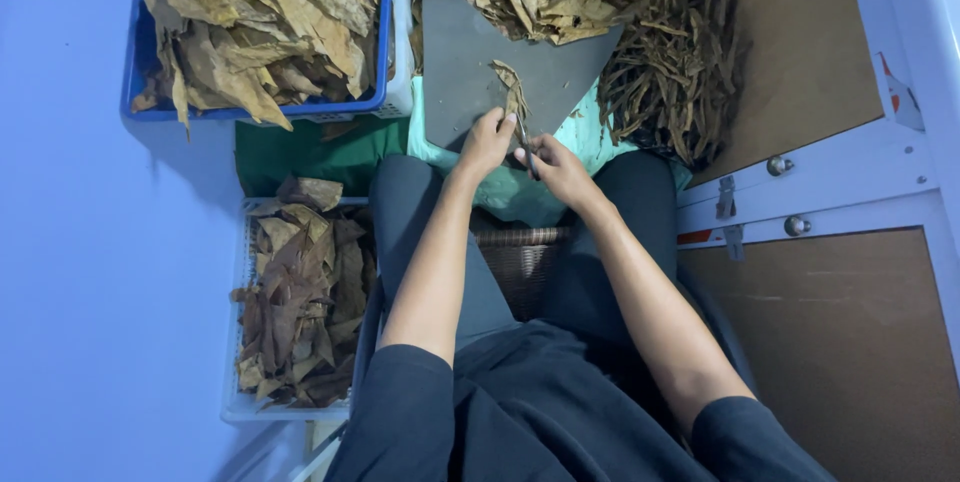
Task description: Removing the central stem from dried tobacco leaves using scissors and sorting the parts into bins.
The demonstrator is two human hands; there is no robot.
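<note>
Hands: two, left hand (487,140) and right hand (556,164) pinching one leaf (512,92) | crates: two, seemingly.

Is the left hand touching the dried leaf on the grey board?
Touching. The head view shows the left hand with its fingertips closed on the lower end of the dried leaf, no gap between them, over the grey board. The right hand meets it there too.

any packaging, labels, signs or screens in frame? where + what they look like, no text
No screens or printed packages.
Sticker: small, white with orange-red mark, on the white frame at far right.
Red tag: thin strip on the frame rail, right of the knees.
Blue crate: top left, rectangular, holds dry tan leaves.
White crate: lower left, darker brown leaves.
</note>
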